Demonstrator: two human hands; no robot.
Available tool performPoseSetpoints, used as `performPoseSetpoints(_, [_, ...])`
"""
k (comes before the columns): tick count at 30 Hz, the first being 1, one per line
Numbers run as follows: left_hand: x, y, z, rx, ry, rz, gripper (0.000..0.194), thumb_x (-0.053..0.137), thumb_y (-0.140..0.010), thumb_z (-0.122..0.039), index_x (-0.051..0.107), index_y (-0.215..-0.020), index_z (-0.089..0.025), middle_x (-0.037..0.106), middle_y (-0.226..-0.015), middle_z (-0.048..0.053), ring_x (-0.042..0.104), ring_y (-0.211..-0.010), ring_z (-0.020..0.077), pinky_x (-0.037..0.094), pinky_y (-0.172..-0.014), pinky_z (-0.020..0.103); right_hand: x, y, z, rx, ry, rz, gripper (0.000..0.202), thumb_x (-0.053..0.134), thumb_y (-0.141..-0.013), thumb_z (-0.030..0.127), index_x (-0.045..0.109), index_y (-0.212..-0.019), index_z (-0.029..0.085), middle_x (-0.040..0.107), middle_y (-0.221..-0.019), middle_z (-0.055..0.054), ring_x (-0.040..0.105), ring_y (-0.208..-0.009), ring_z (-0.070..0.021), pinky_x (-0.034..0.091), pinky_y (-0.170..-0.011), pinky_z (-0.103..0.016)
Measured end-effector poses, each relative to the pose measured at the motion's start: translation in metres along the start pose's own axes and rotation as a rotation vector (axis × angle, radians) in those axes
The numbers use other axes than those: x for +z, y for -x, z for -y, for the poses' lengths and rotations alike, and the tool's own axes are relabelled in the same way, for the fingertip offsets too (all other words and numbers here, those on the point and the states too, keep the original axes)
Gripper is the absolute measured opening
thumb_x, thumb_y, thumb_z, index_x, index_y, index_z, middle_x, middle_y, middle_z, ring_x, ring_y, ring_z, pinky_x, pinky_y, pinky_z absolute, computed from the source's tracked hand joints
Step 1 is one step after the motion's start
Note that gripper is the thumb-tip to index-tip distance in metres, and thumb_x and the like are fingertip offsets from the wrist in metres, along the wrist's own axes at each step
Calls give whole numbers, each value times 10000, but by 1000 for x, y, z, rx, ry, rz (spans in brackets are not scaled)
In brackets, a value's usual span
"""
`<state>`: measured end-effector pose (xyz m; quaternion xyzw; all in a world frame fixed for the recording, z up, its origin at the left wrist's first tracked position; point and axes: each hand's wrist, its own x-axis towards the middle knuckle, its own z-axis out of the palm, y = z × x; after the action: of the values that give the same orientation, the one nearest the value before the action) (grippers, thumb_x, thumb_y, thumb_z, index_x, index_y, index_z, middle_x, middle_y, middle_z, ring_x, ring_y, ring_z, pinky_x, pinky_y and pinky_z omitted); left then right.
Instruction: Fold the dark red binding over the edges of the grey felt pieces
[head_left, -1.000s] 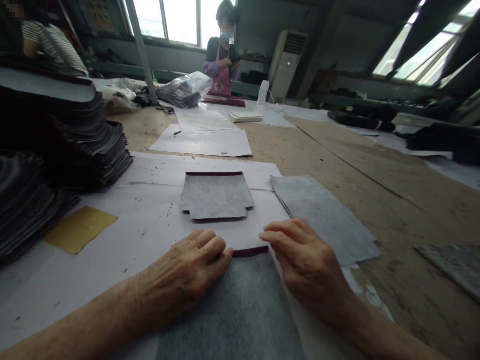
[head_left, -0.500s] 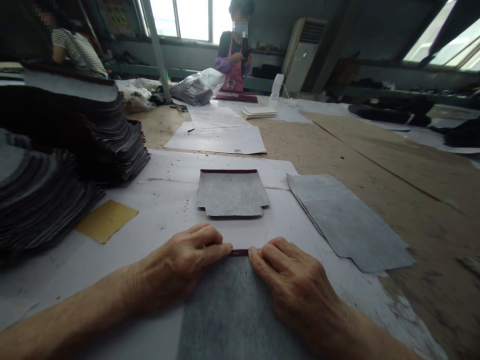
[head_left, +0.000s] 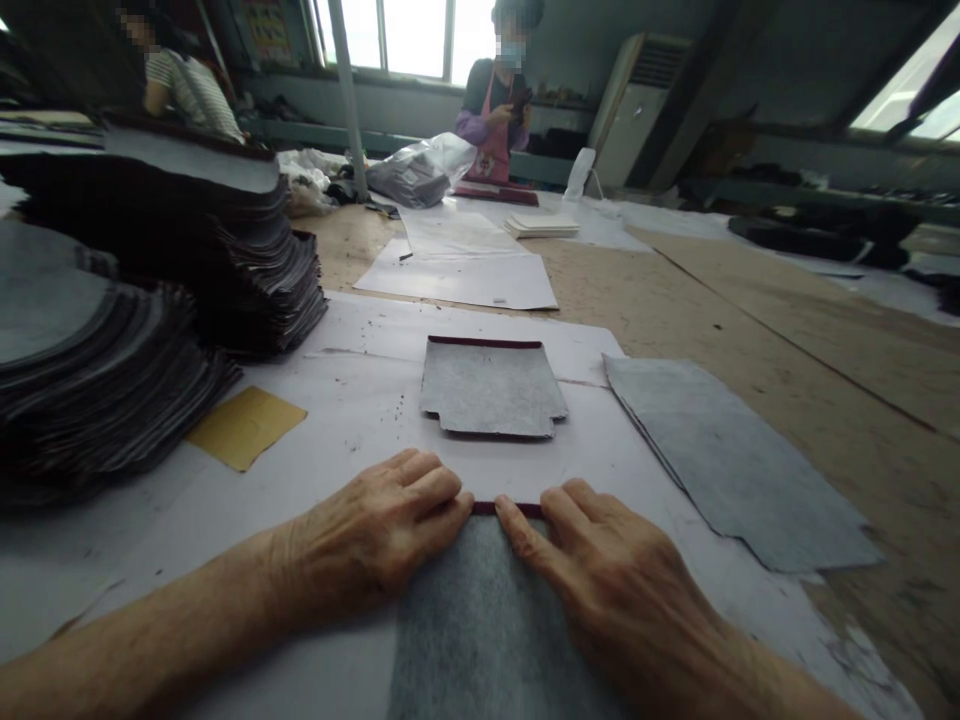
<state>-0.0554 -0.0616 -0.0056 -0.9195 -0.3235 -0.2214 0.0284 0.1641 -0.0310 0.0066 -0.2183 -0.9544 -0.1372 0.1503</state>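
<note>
A grey-backed sheet point(head_left: 487, 610) lies flat before me, its far edge turned over into a narrow maroon strip point(head_left: 486, 508). My left hand point(head_left: 390, 515) is closed, with thumb and curled fingers pressed at the left end of that strip. On the right part of the strip, my right hand point(head_left: 607, 550) grips the edge, its thumb reaching toward the middle and its fingers bent over the far side. Both palms partly cover the sheet. Just beyond them rests a smaller grey piece point(head_left: 491, 390) with notched corners and a maroon far edge.
Tall stacks of dark, grey-backed pieces point(head_left: 255, 250) stand at left, near a yellow square point(head_left: 247, 428). More grey sheets point(head_left: 735, 450) lie at right on white paper point(head_left: 360, 400). Across the table, a person in a pink apron point(head_left: 491, 140) stands behind a plastic-wrapped bundle point(head_left: 420, 170).
The view has swung slightly left. My right fingers have moved right along the strip, away from the thumb, so more of the maroon edge shows. My left hand stays at the edge.
</note>
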Motion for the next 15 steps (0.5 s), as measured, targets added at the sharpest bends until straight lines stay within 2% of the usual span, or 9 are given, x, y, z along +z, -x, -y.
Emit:
performPoseSetpoints(3, [0,1,-1,5,9,32,248,312,-896,-91,534,-997,-41,532,-845,105,448,-758,191,452,-672,365,0,-11,6,1,52,-80,325,351,-817,51,660,-911,83,606,-833,-145,531,-792,-258,489,-636,-390])
performPoseSetpoints(6, [0,1,0,3,20,45,233,324,-891,-90,547,-947,-52,531,-832,102,451,-763,195,455,-673,367,8,-18,12,23,-154,-119,324,336,-831,48,656,-817,92,584,-772,-115,501,-717,-209,470,-598,-335])
performPoseSetpoints(9, [-1,5,3,-22,75,18,236,344,-878,-65,537,-1013,-57,535,-840,97,454,-768,181,461,-697,350,19,-16,13,17,-285,-155,301,346,-850,56,647,-863,68,558,-725,-98,450,-657,-178,424,-543,-293])
performPoseSetpoints(15, [-9,21,15,-142,238,-16,390,377,-774,47,536,-1079,-137,529,-881,64,480,-786,140,462,-688,262,23,-11,9,-28,-253,-185,287,354,-865,65,639,-896,50,560,-726,-83,427,-656,-172,393,-562,-304])
